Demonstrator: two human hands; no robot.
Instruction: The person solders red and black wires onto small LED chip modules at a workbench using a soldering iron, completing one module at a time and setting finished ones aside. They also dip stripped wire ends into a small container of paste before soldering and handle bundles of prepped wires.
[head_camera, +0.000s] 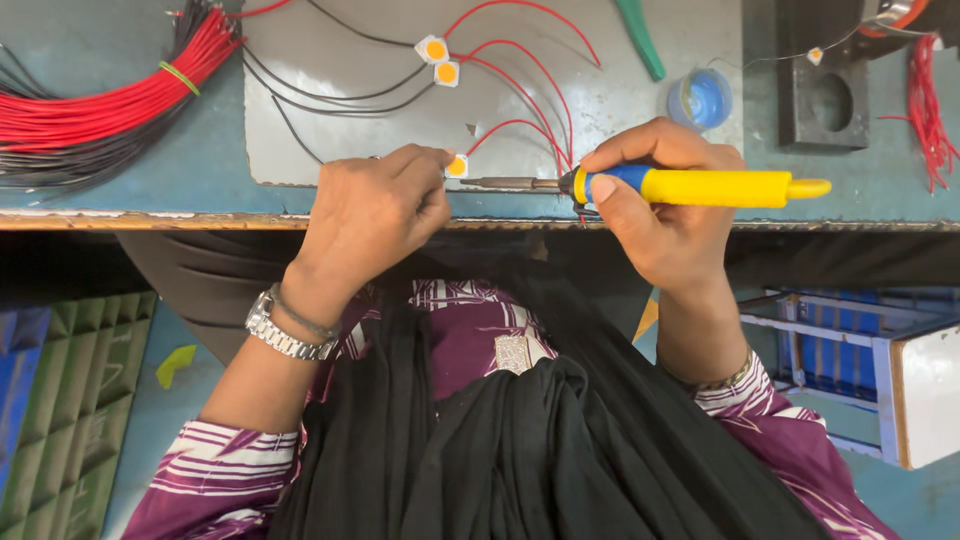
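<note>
My right hand (665, 215) grips a yellow and blue soldering iron (700, 187), held level above the bench edge with its metal tip pointing left. The tip reaches a small square white part with an orange centre (457, 166). My left hand (375, 215) pinches and steadies that part on the grey mat (620, 100). A red wire (510, 128) runs from the part. Two similar square parts (440, 60) with red and black leads lie farther back on the mat.
A bundle of red and black wires (100, 105) lies at the left of the bench. A small blue round tub (702, 98), a green tool handle (640, 38) and a black block with a hole (825, 100) stand at the back right. More red wires (925, 110) hang far right.
</note>
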